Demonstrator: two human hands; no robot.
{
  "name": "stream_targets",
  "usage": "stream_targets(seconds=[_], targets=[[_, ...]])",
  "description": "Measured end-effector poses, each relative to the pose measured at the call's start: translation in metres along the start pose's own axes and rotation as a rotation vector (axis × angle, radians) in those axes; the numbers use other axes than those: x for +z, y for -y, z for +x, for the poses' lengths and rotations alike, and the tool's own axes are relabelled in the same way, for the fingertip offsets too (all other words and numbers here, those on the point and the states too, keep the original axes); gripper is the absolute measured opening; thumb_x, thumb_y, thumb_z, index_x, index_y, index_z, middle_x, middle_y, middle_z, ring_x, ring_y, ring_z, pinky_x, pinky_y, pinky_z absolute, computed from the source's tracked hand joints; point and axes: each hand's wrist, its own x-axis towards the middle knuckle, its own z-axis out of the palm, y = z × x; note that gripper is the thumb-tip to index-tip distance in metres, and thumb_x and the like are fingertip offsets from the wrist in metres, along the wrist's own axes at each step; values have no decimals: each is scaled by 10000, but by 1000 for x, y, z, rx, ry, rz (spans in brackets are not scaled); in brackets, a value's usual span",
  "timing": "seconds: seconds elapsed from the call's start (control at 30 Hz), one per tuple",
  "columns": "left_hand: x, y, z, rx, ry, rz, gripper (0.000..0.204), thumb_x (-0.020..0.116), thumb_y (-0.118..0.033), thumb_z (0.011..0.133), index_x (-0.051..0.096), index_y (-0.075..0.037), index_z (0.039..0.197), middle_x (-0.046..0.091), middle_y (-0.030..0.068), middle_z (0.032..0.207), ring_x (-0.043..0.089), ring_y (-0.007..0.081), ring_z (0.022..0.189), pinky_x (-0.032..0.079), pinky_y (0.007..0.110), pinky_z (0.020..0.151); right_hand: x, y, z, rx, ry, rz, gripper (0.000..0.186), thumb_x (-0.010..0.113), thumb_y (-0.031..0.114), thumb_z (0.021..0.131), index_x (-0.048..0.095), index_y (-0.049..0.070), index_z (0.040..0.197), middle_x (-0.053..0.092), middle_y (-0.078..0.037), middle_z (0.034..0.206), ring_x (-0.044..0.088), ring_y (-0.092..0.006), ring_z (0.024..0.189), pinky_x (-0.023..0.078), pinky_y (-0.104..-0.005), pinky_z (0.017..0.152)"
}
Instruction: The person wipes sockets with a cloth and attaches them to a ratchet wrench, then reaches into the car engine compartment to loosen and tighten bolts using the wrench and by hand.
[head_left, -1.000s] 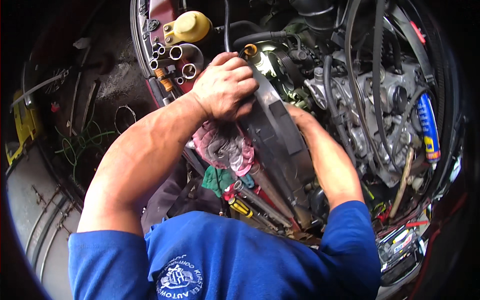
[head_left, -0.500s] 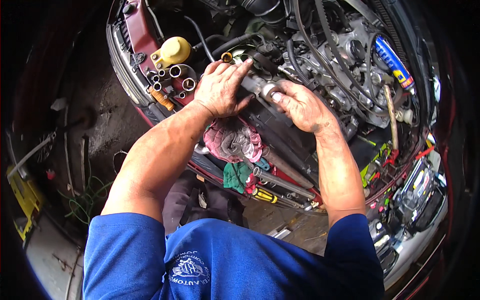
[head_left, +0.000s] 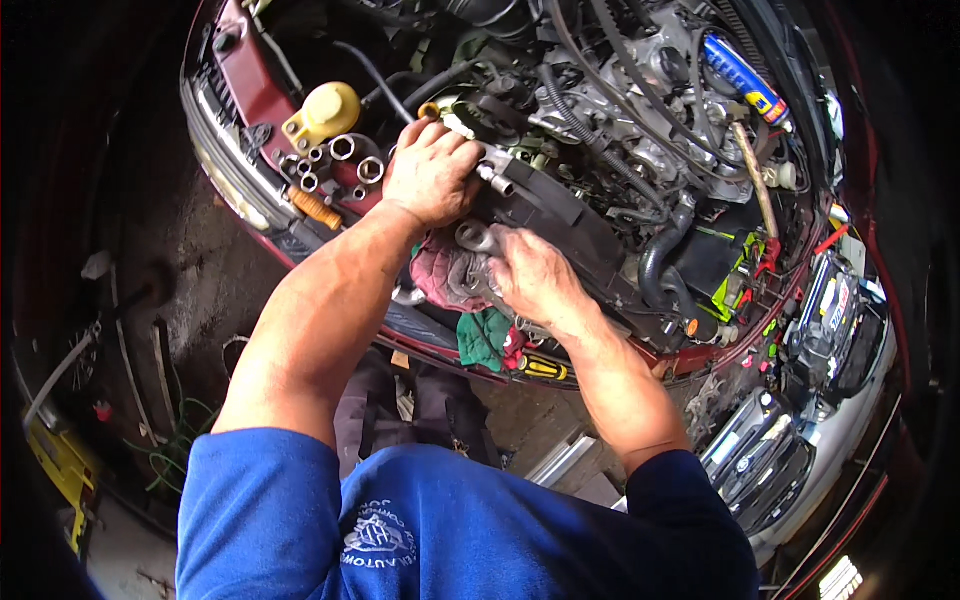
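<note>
My left hand (head_left: 432, 175) is closed over the front of the engine bay, fingers curled down and palm hidden. Right beside its fingers, a short silver cylindrical metal piece (head_left: 497, 180) sticks out; I cannot tell whether the hand grips it. My right hand (head_left: 540, 275), slightly blurred, is closed on a metal tool with a round, ring-shaped head (head_left: 473, 236). The tool is above a dirty pink cloth (head_left: 440, 272) and beside a black radiator cover (head_left: 560, 205). A green cloth (head_left: 483, 338) lies nearer to me.
Several sockets (head_left: 342, 148) stand at the left beside a yellow reservoir (head_left: 332, 105) and an orange-handled tool (head_left: 315, 208). A blue spray can (head_left: 745, 75) and a wooden-handled tool (head_left: 755, 180) lie on the engine at right. A yellow-handled screwdriver (head_left: 543, 368) rests along the front edge.
My right hand has drawn down and left, away from beside my left hand, bringing the round-headed tool over the pink cloth. My left hand's fingers have curled in. The whole view has shifted somewhat.
</note>
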Motion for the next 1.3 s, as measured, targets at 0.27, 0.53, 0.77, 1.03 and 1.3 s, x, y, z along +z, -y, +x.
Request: stream_targets(seconds=[0.27, 0.53, 0.77, 1.03, 1.3], targets=[[-6, -1, 0, 12, 33, 50, 358, 723, -254, 696, 682, -185, 1045, 638, 30, 942, 585, 259, 1013, 385, 468, 1016, -63, 13, 63, 123, -94, 135, 273, 600, 199, 939, 610, -21, 1100, 673, -234, 971, 684, -339, 869, 559, -414, 751], [0, -3, -1, -125, 34, 40, 582, 726, -241, 667, 567, -94, 1207, 649, 76, 998, 594, 272, 1042, 360, 466, 1057, -71, -18, 112, 163, 408, 212, 254, 535, 147, 943, 602, -18, 1124, 679, -215, 905, 675, -333, 848, 531, -439, 752], [-4, -5, 5, -112, 110, 31, 604, 754, -202, 603, 588, -95, 1173, 616, 78, 1000, 579, 283, 1040, 373, 492, 1053, -72, -151, 52, 416, 427, 259, 298, 527, 122, 985, 587, -42, 1225, 632, -60, 819, 593, -154, 751, 482, -340, 661], [-3, -4, 11, -132, 154, 48, 533, 765, -220, 559, 618, -118, 1061, 599, 41, 933, 577, 255, 1016, 388, 484, 1035, 69, -328, 75, 630, 1133, 744, 215, 558, 148, 921, 687, -21, 952, 694, -120, 818, 652, -190, 642, 530, -363, 599], [-7, 1, 3, -126, 174, 0, 610, 725, -275, 494, 650, -78, 1066, 614, 61, 953, 600, 291, 1002, 369, 531, 1033, 213, -378, 66, 1175, 871, 784, 197, 541, 65, 938, 554, 30, 1131, 643, -134, 944, 646, -229, 712, 534, -325, 561]])
